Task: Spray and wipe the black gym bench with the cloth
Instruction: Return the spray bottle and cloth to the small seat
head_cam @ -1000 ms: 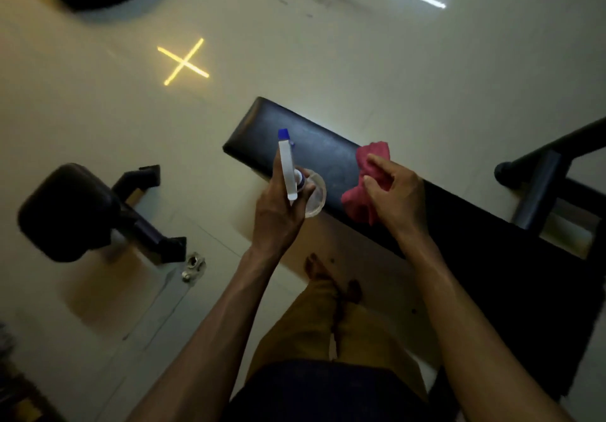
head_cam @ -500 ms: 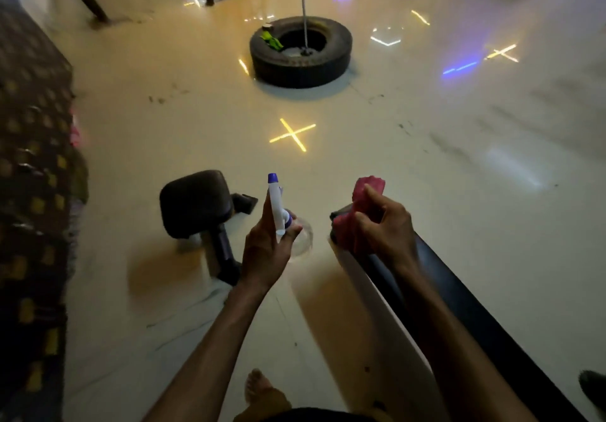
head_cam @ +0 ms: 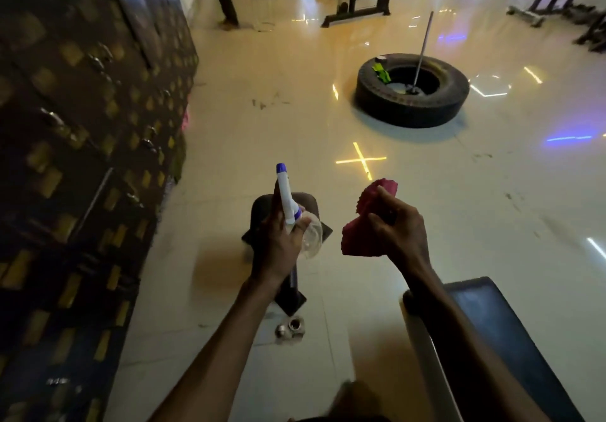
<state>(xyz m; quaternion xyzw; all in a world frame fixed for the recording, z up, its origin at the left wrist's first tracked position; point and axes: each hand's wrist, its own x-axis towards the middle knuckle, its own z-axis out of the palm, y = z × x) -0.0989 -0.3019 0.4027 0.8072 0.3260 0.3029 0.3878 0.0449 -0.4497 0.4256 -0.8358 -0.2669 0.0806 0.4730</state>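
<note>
Gripping a spray bottle [head_cam: 288,205] in the left hand [head_cam: 278,244] — right hand [head_cam: 395,230] bunched around the red cloth [head_cam: 364,221] — both raised, the black bench [head_cam: 498,333] at five o'clock.

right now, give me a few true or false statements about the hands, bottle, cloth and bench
1. The left hand holds a spray bottle. True.
2. The right hand presses the red cloth on the bench. False: the cloth is held up in the air, beyond the bench's end.
3. The bottle's nozzle tip is blue. True.
4. A tyre lies on the floor with a pole standing in it. True.
5. The cloth is green. False: it is red.
</note>
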